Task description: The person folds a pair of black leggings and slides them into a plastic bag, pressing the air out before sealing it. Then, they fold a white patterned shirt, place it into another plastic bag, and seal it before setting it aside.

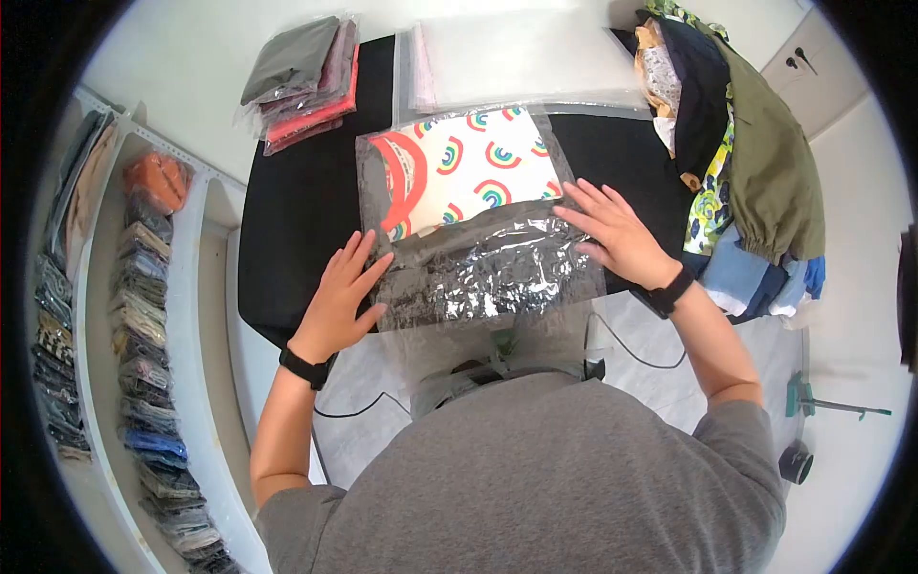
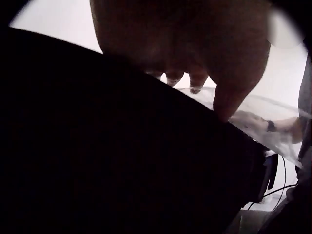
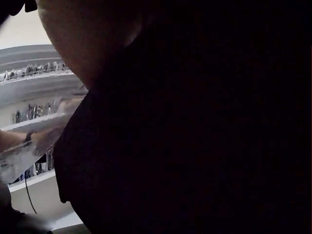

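A clear plastic bag (image 1: 488, 273) lies on the black table (image 1: 296, 206), holding a folded white garment with rainbow prints (image 1: 473, 167) in its far half. My left hand (image 1: 346, 292) rests flat on the bag's left edge, fingers straight. My right hand (image 1: 607, 230) presses flat on the bag's right side with spread fingers. In the left wrist view the left hand's fingertips (image 2: 196, 89) show above the dark table, and the bag (image 2: 273, 126) is beyond. The right wrist view is mostly dark.
Packed garments (image 1: 306, 77) are stacked at the table's far left. Empty clear bags (image 1: 521, 62) lie at the far middle. A pile of loose clothes (image 1: 736, 163) fills the right side. Shelves of packed clothing (image 1: 143, 325) run along the left. A cable (image 1: 631, 349) trails on the floor.
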Demonstrator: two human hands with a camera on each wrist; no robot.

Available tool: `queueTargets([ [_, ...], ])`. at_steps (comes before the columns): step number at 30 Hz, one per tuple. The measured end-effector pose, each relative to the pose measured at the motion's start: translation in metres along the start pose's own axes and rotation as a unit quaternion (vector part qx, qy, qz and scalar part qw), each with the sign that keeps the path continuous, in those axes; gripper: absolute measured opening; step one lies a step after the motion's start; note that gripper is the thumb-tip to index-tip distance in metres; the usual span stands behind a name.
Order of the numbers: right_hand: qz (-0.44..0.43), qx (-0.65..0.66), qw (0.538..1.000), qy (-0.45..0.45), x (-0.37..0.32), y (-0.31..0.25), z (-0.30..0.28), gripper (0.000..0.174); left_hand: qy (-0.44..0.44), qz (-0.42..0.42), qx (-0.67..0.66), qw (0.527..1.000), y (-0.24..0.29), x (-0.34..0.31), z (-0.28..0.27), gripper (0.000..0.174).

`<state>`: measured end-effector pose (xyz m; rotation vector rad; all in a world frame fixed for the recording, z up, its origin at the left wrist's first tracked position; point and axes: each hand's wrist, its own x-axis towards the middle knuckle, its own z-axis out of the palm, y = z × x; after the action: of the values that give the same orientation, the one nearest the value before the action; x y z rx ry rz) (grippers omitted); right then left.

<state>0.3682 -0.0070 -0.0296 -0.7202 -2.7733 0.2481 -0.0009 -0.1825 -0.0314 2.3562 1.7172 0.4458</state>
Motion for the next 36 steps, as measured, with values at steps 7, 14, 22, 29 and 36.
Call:
queueTargets([
  [7,-0.046,0.052,0.994,-0.084,0.015,0.017,0.005,0.037,0.001,0.065,-0.035,0.997,-0.027,0.02,0.003,0.044],
  [14,0.082,0.315,0.944,-0.062,0.014,0.02,0.001,0.03,0.015,-0.033,-0.223,0.974,-0.023,0.021,0.0,0.023],
  [22,0.243,0.465,0.849,0.07,0.029,0.027,0.026,0.031,0.133,-0.217,-0.405,0.878,-0.026,0.041,0.015,0.039],
  [29,0.356,0.381,0.842,0.14,0.048,0.021,0.04,0.037,0.201,-0.351,-0.244,0.881,-0.018,0.059,0.023,0.041],
  [36,0.396,0.304,0.856,0.136,0.057,0.002,0.025,0.037,0.209,-0.347,-0.236,0.883,-0.022,0.053,0.025,0.038],
])
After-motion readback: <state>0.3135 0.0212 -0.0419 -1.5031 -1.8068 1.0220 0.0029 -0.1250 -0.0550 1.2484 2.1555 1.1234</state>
